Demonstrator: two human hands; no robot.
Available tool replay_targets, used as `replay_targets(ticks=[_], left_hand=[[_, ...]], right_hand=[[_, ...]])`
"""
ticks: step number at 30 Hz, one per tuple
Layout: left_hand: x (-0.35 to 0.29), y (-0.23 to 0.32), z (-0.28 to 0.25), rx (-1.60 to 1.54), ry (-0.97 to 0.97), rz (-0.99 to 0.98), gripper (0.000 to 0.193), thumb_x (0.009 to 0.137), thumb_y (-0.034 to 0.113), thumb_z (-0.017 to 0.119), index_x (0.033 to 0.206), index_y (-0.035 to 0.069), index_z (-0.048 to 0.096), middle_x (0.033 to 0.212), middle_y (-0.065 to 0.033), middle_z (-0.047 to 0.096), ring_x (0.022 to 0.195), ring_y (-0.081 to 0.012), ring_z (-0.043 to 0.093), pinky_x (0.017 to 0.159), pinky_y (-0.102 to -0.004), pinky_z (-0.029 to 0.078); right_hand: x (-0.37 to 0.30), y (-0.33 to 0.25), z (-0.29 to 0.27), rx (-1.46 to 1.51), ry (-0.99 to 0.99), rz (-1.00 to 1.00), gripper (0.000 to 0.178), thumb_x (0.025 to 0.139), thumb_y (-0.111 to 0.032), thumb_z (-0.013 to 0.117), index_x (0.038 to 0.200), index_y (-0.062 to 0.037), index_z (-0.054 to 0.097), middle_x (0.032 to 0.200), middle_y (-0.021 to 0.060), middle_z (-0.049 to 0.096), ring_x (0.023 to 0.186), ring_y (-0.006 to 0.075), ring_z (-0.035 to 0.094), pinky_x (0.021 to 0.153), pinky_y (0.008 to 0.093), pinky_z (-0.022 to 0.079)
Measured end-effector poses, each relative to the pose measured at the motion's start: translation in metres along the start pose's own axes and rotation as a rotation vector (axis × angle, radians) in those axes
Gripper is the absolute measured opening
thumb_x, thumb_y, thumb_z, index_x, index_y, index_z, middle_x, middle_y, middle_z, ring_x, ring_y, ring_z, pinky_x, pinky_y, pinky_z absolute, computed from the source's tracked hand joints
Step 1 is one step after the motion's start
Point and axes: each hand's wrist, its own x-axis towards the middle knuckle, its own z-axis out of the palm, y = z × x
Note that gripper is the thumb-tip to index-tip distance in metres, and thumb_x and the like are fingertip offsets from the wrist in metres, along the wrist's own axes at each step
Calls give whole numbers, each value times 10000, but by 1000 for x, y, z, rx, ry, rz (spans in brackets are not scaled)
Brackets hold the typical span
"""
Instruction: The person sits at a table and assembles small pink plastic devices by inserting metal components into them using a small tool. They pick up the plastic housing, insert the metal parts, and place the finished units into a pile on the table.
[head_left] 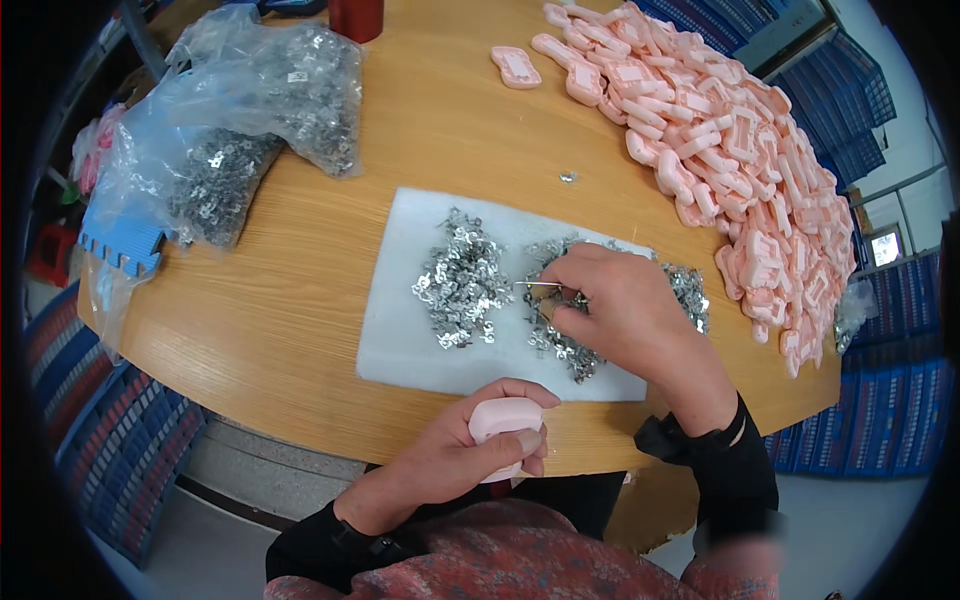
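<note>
My left hand point(465, 445) is closed around a pale pink plastic shell point(503, 416), held near the table's front edge with the thumb across it. Over the middle heap of small shiny metal clips point(575, 362), my right hand point(610, 305) pinches a thin metal tool point(540, 284) that looks like tweezers. Its tip points left; the fingers hide the rest, and I cannot tell whether a clip is in it. Another heap of clips point(465, 280) lies to the left, and a third point(690, 295) shows past my right wrist. All rest on a white foam sheet point(395, 330).
A big pile of pink shells point(740, 150) covers the table's right side, with one shell point(516, 67) apart from it. Clear bags of metal parts point(300, 95) stand at the back left near a red container point(356, 18). Blue crates point(860, 420) flank the wooden table point(270, 330).
</note>
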Motion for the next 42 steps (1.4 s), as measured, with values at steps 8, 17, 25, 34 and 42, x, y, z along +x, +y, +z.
replay_targets(ticks=[8, 17, 25, 34, 42], left_hand=[[-1, -2, -3, -9, -40, 27, 389, 1009, 181, 577, 1352, 41, 459, 969, -73, 628, 908, -150, 621, 821, -308, 504], [0, -7, -7, -39, -42, 10, 396, 1019, 213, 570, 1353, 34, 454, 993, -85, 615, 922, -160, 616, 836, -330, 522], [0, -7, -4, -32, -15, 56, 376, 997, 171, 593, 1330, 46, 471, 971, -89, 626, 880, -170, 630, 808, -337, 522], [3, -9, -3, -175, 84, 179, 361, 964, 37, 555, 1314, 62, 468, 949, -75, 630, 880, -167, 637, 790, -324, 533], [3, -6, 1, -64, 87, 150, 379, 938, 69, 538, 1310, 65, 463, 973, -116, 637, 868, -214, 640, 779, -359, 517]], right_hand=[[43, 9, 5, 179, 164, -6, 195, 820, -87, 689, 994, 0, 684, 865, 158, 654, 754, 296, 644, 719, 366, 515], [86, 6, 22, 78, 46, -7, 217, 860, -164, 674, 1006, -4, 689, 861, 158, 678, 773, 306, 648, 728, 381, 516], [71, 13, 5, 455, -50, 95, 181, 875, -151, 670, 935, 18, 658, 680, 9, 552, 642, 83, 484, 602, 265, 422], [1, -2, -1, 442, 57, -21, 126, 832, -134, 681, 896, -31, 647, 751, 50, 573, 661, 175, 554, 611, 323, 454], [-18, -7, 5, 86, 40, -21, 166, 835, -192, 707, 894, -44, 661, 836, 136, 649, 761, 318, 650, 657, 392, 505]])
